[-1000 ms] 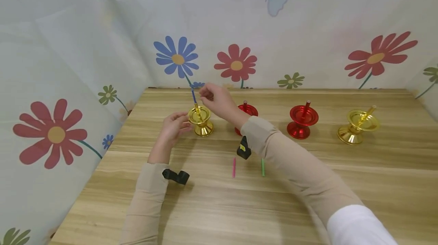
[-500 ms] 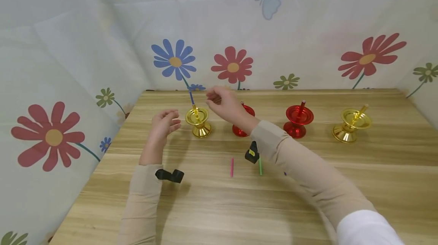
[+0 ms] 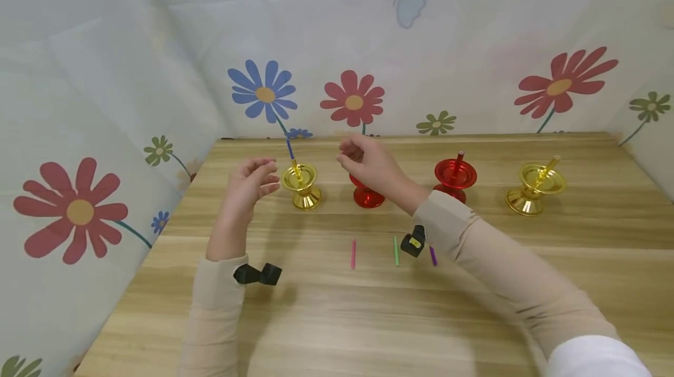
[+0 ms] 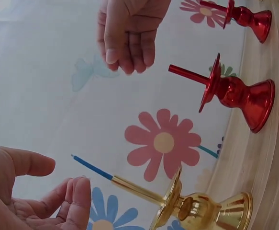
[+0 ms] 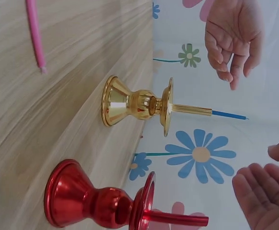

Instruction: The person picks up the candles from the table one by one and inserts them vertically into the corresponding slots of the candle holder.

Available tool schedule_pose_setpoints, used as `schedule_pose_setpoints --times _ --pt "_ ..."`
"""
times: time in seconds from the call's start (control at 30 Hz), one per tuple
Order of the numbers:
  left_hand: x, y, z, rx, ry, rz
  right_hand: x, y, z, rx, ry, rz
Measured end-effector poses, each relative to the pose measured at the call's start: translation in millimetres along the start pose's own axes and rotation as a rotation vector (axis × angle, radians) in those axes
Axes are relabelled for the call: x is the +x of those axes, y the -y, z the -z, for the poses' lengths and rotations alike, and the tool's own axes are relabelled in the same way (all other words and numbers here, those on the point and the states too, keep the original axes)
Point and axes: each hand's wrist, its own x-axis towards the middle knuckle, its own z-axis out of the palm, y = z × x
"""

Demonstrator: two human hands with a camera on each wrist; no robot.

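A blue candle [image 4: 92, 167] stands upright in the tube of the leftmost gold candle holder [image 3: 307, 198]. My left hand [image 3: 243, 192] is just left of that holder, its fingers loosely bent and holding nothing. To the holder's right, my right hand [image 3: 375, 163] hovers in the air with relaxed fingers and nothing in them. Below and behind it stands a red candle holder [image 3: 368, 196], whose upper part it hides in the head view. In the left wrist view the red holder's tube [image 4: 189, 74] carries no candle.
Farther right stand a second red candle holder [image 3: 456, 174] and another gold one [image 3: 526, 201]. Pink [image 3: 353, 254], green [image 3: 396, 251] and purple [image 3: 433, 256] candles lie on the wooden table [image 3: 326, 318] in front. A flowered cloth [image 3: 474, 26] hangs behind the table.
Both hands have drawn away from the gold holder, the left hand to the left and the right hand to the right. The blue candle stays standing. The purple candle has come into view.
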Motion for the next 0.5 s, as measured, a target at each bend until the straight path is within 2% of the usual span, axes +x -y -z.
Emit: schedule_pose_setpoints --times 0.2,0.5 --pt "-5.8 -5.3 -15.7 0.025 0.062 -0.015 -18.1 -0.4 11.6 -0.068 -0.052 -0.019" --pt "0.7 -16.3 -45.8 0.083 0.172 -0.034 -44.0 -0.3 33.1 -0.133 -0.058 -0.109"
